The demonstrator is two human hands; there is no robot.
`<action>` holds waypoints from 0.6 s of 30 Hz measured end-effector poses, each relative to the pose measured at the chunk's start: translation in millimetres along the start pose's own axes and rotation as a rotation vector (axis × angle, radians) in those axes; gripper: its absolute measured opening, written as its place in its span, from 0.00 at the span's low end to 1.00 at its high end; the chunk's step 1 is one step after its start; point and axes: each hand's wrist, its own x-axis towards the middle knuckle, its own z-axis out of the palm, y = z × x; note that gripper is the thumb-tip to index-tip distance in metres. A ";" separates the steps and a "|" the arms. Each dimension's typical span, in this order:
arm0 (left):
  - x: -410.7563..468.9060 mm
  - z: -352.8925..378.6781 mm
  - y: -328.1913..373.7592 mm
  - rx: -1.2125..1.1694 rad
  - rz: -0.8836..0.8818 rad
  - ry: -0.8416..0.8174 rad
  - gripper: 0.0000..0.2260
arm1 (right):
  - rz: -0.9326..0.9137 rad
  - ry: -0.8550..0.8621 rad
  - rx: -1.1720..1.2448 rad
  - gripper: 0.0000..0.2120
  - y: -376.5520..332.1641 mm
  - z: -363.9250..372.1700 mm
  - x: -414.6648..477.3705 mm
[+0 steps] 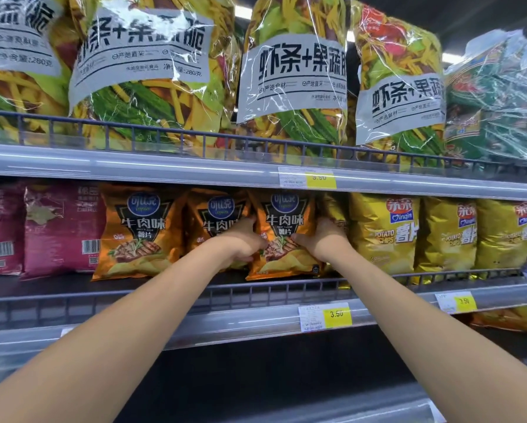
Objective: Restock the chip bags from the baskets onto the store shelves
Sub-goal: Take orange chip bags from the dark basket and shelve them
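Left hand (pixel 244 242), right hand (pixel 325 239) grip orange bag (pixel 285 219) — upright on shelf (pixel 57 285).

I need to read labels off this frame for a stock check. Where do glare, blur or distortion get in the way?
Head view: glare streaks the clear-wrapped top-shelf bags; blur smears the pink bags far left; wide-angle distortion bows the shelf rail; the orange bag held by the left hand and right hand reads sharply.

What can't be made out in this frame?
Head view:
1. Baskets: outside the frame.
2. Left hand, right hand: fingertips hidden behind the orange chip bag.
3. Maroon bags: print blurred near the left edge.
4. Upper price tag: digits smeared.
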 end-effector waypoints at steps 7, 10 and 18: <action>-3.9 -3.1 -6.5 0.029 0.003 -0.054 0.26 | 0.041 -0.059 -0.079 0.29 -9.2 0.0 -15.0; -4.5 -5.4 -8.4 0.088 0.032 -0.061 0.22 | 0.049 -0.069 -0.078 0.27 -14.7 -2.3 -26.8; -23.1 -17.4 -13.2 0.181 0.091 -0.056 0.29 | 0.034 -0.039 -0.052 0.32 -19.2 -11.8 -59.3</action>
